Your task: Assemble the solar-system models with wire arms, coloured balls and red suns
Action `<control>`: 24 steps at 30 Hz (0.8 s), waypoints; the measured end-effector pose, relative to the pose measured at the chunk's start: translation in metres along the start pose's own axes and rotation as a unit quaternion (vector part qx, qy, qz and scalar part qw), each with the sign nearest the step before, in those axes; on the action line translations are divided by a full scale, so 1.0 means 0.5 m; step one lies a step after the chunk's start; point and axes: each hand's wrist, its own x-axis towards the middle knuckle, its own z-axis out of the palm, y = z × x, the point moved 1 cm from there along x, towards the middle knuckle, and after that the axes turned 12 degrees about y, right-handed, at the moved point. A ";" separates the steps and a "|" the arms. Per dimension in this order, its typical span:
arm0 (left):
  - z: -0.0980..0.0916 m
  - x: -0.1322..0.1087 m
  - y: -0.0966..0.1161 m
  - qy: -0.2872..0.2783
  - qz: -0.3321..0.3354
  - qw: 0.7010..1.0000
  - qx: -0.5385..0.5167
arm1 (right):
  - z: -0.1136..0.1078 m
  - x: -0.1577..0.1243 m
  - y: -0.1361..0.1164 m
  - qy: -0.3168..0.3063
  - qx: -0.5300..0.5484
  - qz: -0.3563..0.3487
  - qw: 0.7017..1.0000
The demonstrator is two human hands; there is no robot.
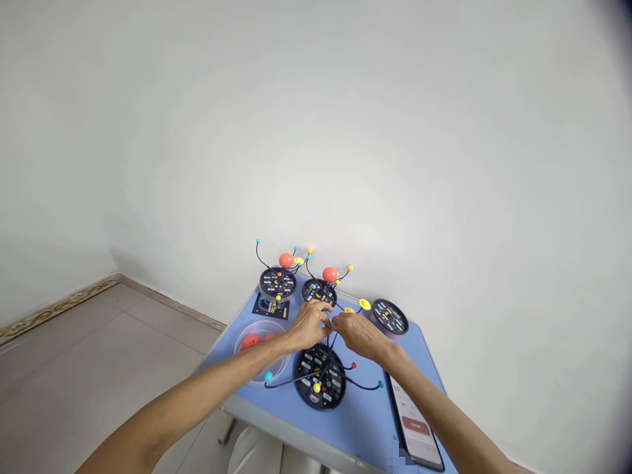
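My left hand (310, 324) and my right hand (356, 333) meet fingertip to fingertip above a black round model base (320, 376) on a small blue table (365, 415). Both hands have fingers curled in a pinch around thin black wire arms that rise from this base; small coloured balls, blue, red, green and yellow, sit at the wire ends. A yellow disc (365, 304) on a wire stands just behind my right hand. What exactly each pinch holds is too small to make out.
Two built models with orange balls (286, 260) (330, 274) stand at the table's far side. A bare black base (390, 316) sits far right. A clear bowl (249, 329) with red balls is at the left. A phone (415, 426) lies front right. White wall behind, tiled floor left.
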 end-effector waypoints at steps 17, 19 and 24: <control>0.004 0.006 -0.012 -0.016 0.019 1.000 0.011 | -0.011 -0.008 0.005 -0.016 -0.010 -0.022 1.000; 0.002 0.006 -0.012 -0.024 0.019 0.999 0.016 | -0.015 -0.012 0.006 -0.013 -0.008 -0.024 1.000; -0.010 0.008 -0.008 -0.049 0.017 0.998 0.031 | -0.016 -0.018 0.003 -0.008 -0.013 -0.003 1.000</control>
